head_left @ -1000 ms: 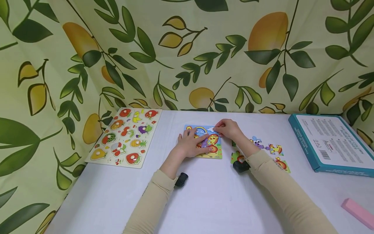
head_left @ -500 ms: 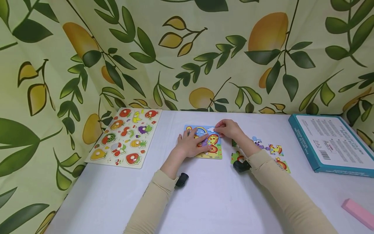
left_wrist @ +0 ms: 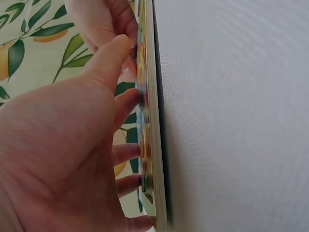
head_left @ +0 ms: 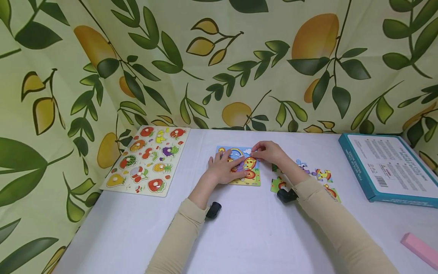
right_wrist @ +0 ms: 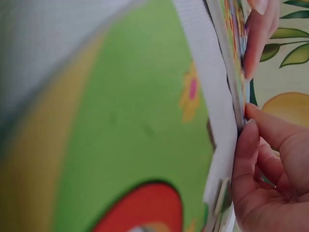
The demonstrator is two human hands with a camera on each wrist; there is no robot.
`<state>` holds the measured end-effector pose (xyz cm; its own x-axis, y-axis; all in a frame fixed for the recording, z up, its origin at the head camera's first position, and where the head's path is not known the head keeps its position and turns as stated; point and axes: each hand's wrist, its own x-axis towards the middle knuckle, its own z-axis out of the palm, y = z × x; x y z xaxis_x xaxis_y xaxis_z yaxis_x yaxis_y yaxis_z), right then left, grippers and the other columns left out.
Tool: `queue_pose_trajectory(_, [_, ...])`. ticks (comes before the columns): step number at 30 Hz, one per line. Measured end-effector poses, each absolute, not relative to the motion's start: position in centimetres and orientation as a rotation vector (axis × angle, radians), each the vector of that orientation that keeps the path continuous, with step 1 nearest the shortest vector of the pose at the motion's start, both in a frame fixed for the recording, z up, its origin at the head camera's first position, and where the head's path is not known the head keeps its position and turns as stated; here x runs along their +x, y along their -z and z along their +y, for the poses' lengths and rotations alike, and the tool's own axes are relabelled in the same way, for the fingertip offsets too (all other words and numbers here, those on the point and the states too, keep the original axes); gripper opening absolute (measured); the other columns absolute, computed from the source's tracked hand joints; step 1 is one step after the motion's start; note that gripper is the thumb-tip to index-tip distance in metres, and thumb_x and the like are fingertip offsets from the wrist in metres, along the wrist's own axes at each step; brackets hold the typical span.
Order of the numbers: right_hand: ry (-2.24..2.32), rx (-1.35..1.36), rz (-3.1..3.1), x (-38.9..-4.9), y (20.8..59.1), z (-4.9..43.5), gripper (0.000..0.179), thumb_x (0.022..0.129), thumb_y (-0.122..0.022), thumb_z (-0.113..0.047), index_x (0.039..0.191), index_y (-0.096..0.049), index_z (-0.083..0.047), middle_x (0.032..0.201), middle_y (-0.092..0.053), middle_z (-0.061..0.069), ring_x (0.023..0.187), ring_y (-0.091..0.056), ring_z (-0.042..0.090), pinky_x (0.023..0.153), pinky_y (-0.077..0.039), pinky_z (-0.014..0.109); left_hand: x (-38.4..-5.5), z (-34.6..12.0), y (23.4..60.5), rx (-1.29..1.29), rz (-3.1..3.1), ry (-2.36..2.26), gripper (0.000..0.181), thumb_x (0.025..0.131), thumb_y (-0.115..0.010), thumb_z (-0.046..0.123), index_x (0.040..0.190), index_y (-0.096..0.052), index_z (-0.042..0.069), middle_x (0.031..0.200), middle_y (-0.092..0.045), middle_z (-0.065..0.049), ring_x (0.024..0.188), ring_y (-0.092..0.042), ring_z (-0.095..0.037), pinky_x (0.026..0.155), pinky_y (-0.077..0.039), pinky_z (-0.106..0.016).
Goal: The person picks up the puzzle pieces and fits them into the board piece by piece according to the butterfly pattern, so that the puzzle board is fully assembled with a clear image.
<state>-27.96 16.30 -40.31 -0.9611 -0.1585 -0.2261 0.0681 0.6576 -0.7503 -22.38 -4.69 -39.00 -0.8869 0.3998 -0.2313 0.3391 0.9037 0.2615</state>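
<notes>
A small, colourful jigsaw puzzle (head_left: 254, 180) with a rainbow and a butterfly lies flat on the white table. My left hand (head_left: 224, 169) rests on it with spread fingers; in the left wrist view the fingertips (left_wrist: 129, 151) press on its face. At the puzzle's upper right edge, my right hand (head_left: 270, 153) pinches with thumb and index finger, the other fingers curled. The right wrist view has that thumb (right_wrist: 248, 140) right at the edge of the board (right_wrist: 231, 63). Part of the picture is hidden under the left hand.
Several loose puzzle pieces (head_left: 323, 175) lie to the right, partly behind the right forearm. A wooden fruit peg board (head_left: 145, 161) is at the left. At the right are a teal-edged box (head_left: 393, 167) and a pink block (head_left: 420, 249). A patterned curtain (head_left: 205, 76) hangs behind.
My right hand and forearm have shifted very slightly to the right, the fingers staying at the puzzle's upper right edge. The left hand stays in place.
</notes>
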Motion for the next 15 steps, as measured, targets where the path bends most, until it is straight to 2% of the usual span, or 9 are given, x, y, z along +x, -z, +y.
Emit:
queue_pose_trajectory(7, [1.12,-0.12,2.625,-27.84,40.15,16.39,0.032,0.088,-0.074,-0.028,0.108,-0.065,-0.005,0.09,-0.052,0.006,0.088,-0.047,0.023,0.074,-0.036,0.032,-22.46,-4.64,39.08,0.543,2.772,-0.302,0.069,0.091,-0.043,0.07,0.152,-0.029,0.042,0.162,-0.012,-0.008,0.145,-0.011,-0.04,0.112,-0.012,-0.064])
queue_pose_trajectory(15, [1.089,-0.151,2.636,-27.68,39.92,16.3,0.032,0.088,-0.073,-0.028,0.108,-0.064,-0.004,0.088,-0.052,0.006,0.086,-0.046,0.023,0.072,-0.035,0.031,-22.41,-4.64,39.12,0.543,2.774,-0.307,0.069,0.091,-0.044,0.069,0.152,-0.029,0.041,0.162,-0.012,-0.008,0.144,-0.012,-0.039,0.112,-0.011,-0.064])
